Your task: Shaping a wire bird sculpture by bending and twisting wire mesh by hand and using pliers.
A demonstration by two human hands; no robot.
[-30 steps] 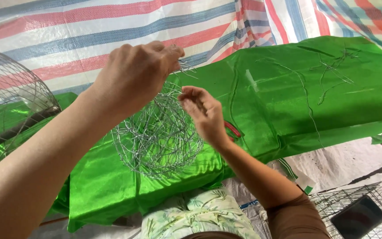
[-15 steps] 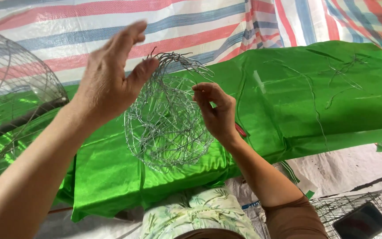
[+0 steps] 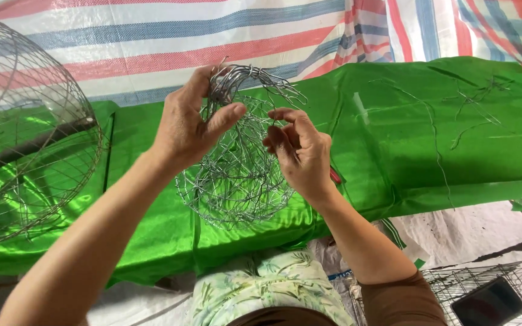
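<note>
**A:** So how far along is this wire ball (image 3: pixel 237 175)? Looks pretty built up to me. The lower half is a dense tangle of thin silver wire, crossing over itself loads of times, and it already holds a round, basket-like shape.

**B:** Yeah, I'd guess the body is mostly formed. The top is what looks unfinished: there's a thicker twisted bundle arching over the upper edge, and the strands up there are looser and more open than at the bottom. So my read is the upper part is what's left, but I can't say how much.

**A:** Where's it sitting?

**B:** It isn't. It's held up in the air between both hands, over the green cloth (image 3: pixel 394 139) in the middle of the scene. There are a few loose wire pieces (image 3: pixel 478 96) lying on the cloth far right, and 1 big wire cage (image 3: pixel 25 133) off to the left.

**A:** And the hands?

**B:** The left hand (image 3: pixel 185 124) comes in from near left, wrist bent, thumb and fingers pinched narrow on the twisted bundle at the top. The right hand (image 3: pixel 300 151) comes up from near right, palm facing away, fingers curled in close on strands at the ball's right side. Whether it actually grips 1 wire, I can't tell.
</note>
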